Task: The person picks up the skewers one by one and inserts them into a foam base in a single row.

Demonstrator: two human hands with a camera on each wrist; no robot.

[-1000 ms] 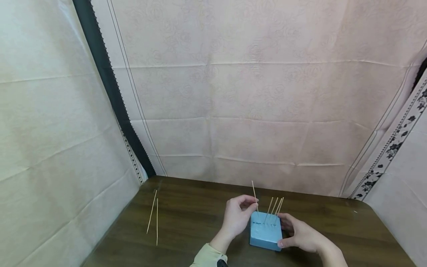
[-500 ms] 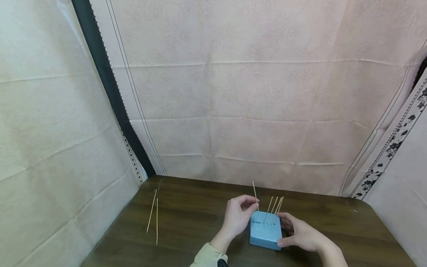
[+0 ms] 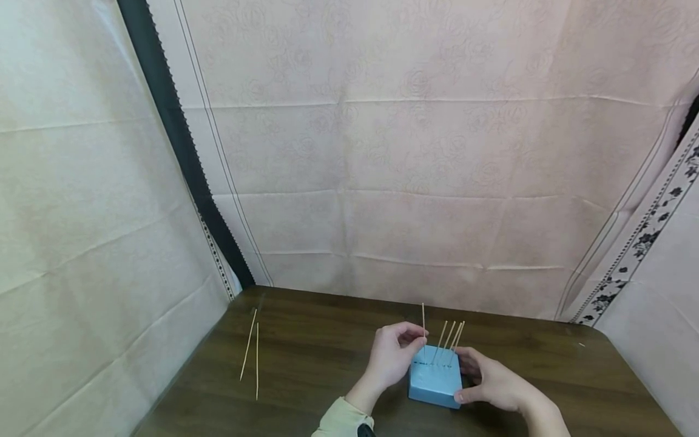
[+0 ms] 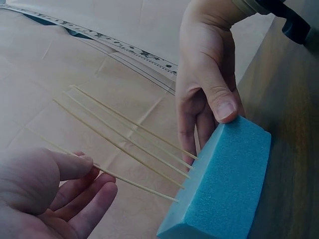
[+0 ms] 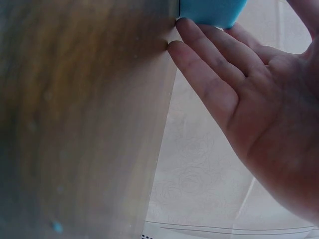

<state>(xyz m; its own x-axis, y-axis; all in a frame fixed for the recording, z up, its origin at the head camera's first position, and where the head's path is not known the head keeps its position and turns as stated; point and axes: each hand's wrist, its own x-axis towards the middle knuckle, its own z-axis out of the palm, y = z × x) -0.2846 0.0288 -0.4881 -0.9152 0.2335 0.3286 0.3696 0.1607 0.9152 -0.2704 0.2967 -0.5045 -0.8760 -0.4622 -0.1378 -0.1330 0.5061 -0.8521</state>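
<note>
My left hand (image 3: 390, 355) pinches a thin wooden skewer (image 3: 423, 317) between thumb and fingers, above the far left part of a light-blue foam block (image 3: 434, 388). In the left wrist view the skewer's lower end (image 4: 172, 198) meets the block's top face. Several other skewers (image 4: 119, 144) stand in the same face in a row, leaning slightly right in the head view. My right hand (image 3: 488, 382) grips the block's right side, its thumb at the near corner and its fingers farther back. The right wrist view shows fingertips (image 5: 185, 30) low against the block, by the tabletop.
Two loose skewers (image 3: 257, 361) lie on the brown wooden table (image 3: 317, 358) at the left. A small pale scrap (image 3: 581, 345) lies to the right. Light patterned cloth (image 3: 409, 152) hangs behind the table and along both sides.
The skewer in my left hand has swung from a leftward lean to nearly upright, its top moving right and slightly lower. The left hand has shifted slightly right; the right hand holds still.
</note>
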